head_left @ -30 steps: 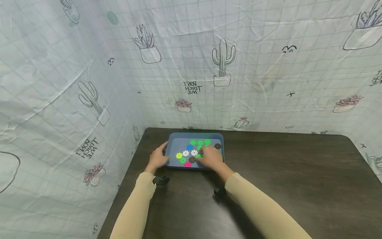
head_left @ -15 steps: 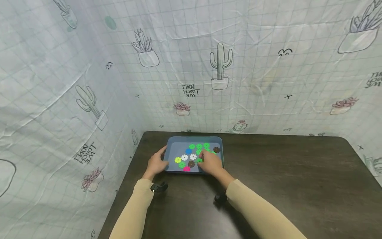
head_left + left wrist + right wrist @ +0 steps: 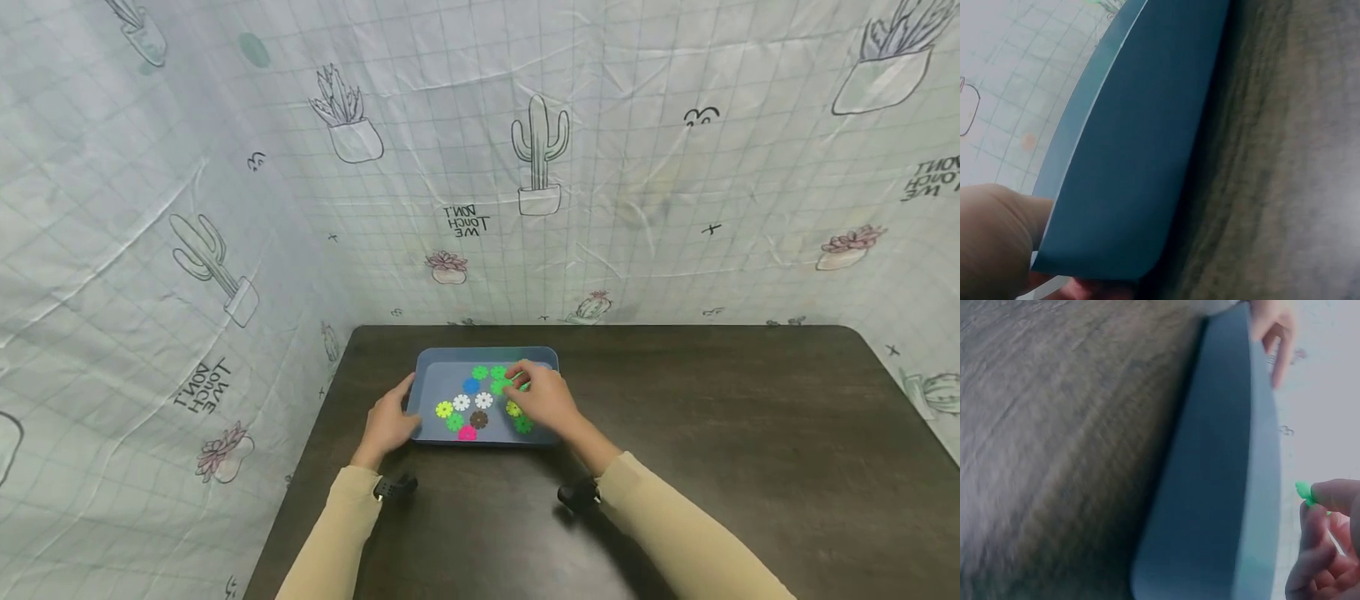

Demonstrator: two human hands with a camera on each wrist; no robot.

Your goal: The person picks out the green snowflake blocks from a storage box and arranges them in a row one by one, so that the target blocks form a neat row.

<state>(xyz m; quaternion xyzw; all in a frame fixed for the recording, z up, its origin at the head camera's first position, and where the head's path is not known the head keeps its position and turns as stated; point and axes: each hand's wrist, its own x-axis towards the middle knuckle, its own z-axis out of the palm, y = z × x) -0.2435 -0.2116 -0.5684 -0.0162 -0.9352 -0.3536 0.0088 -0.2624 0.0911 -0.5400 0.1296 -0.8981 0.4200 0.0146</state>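
A blue-grey tray [image 3: 432,379] lies on the dark table, with several flower-shaped plastic discs spread over its floor. At its left side my left hand [image 3: 388,425] grips the wall, the thumb over the rim in the left wrist view. Above the right part of the tray, my right hand [image 3: 546,402] pinches a green flower-shaped disc [image 3: 1303,490] between thumb and fingertips, raised clear of the rim. Around it lie a blue disc [image 3: 471,386], a white disc [image 3: 483,401], a brown disc [image 3: 478,420], a pink disc [image 3: 467,433] and a yellow disc [image 3: 444,409]. The right hand hides some discs.
The dark wooden table [image 3: 712,433] extends to the right and in front of the tray. A patterned cloth [image 3: 637,167] hangs behind the table and along its left side. A black band [image 3: 395,488] sits on the left wrist.
My right hand has risen from the tray floor and shifted slightly right, holding a green disc. A yellow and a green disc near it now show. The left hand stays at the tray's side.
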